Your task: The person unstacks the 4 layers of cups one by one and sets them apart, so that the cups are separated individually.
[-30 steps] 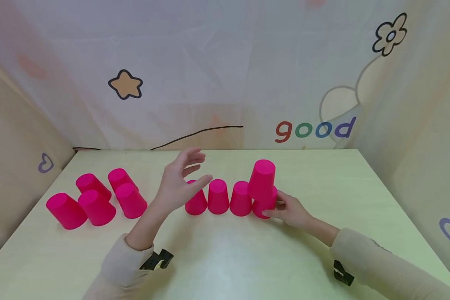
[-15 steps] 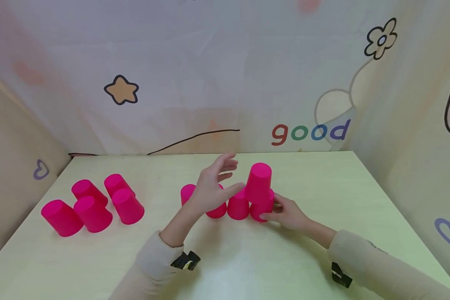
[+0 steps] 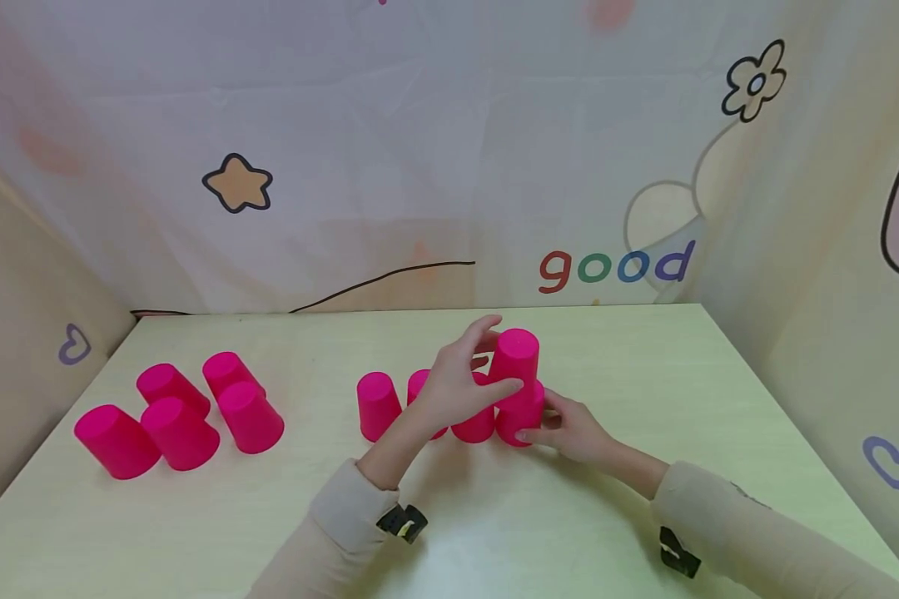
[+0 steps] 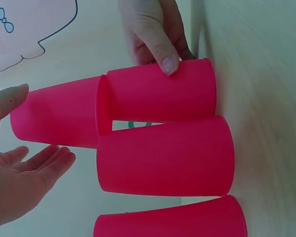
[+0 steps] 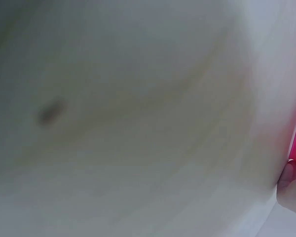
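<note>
Several upside-down pink plastic cups form a row on the table, among them a left-end cup (image 3: 378, 408). My right hand (image 3: 580, 428) holds the right-end cup (image 4: 163, 91) of the row, its thumb on the near side. One upper cup (image 3: 515, 353) stands upside down on that cup, its rim also reaching over the edge of the neighbouring cup (image 4: 167, 158). Around the upper cup is my left hand (image 3: 457, 387), thumb on the near side and fingers spread behind. In the left wrist view those fingers are extended beside the cup; a firm grip does not show.
Several more upside-down pink cups (image 3: 250, 420) stand in a loose group on the left of the pale table (image 3: 195, 532). A printed cloth backdrop (image 3: 389, 166) rises behind the table's far edge. Both sleeves carry black wrist straps.
My left hand has moved right across the row, from above the left-end cups to the upper cup. The right hand stays at the right-end cup. The head view has shifted slightly.
</note>
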Demonstrator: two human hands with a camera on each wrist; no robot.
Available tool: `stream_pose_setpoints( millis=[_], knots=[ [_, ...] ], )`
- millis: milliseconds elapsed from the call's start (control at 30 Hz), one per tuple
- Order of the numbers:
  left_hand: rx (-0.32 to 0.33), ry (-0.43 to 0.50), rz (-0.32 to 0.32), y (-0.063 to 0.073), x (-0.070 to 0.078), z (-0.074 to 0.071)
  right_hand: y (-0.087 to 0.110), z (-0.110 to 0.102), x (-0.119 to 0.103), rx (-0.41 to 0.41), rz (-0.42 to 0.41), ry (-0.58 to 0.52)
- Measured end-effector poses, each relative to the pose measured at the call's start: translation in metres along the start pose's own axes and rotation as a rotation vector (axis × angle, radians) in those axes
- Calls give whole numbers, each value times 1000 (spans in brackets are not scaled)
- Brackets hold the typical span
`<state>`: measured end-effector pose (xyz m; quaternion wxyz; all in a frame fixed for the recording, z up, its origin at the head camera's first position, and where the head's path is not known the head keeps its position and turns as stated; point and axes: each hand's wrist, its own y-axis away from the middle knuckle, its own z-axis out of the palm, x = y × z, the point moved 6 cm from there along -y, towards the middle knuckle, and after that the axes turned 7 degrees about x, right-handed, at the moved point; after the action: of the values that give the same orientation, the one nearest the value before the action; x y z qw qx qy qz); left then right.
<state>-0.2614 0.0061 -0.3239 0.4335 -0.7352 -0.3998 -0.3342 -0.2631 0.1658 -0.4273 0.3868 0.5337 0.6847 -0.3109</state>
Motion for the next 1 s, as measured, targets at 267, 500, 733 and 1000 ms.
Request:
stream_pose_setpoints(
  millis=[267,500,733,1000],
  knots=[
    [-23,-23,-56,-4,-4,9,13,-2,-31,-19,-19,-2],
    [-24,-27,-71,-4,-4,11,14,-3,-34,-22,-20,-15],
    [-10,-29,-50,-1,3,4,14,-3,-35,-15,-28,-4],
    [28,-14,6,7,10,-14,11,-2,-28,-12,-29,13]
  ],
)
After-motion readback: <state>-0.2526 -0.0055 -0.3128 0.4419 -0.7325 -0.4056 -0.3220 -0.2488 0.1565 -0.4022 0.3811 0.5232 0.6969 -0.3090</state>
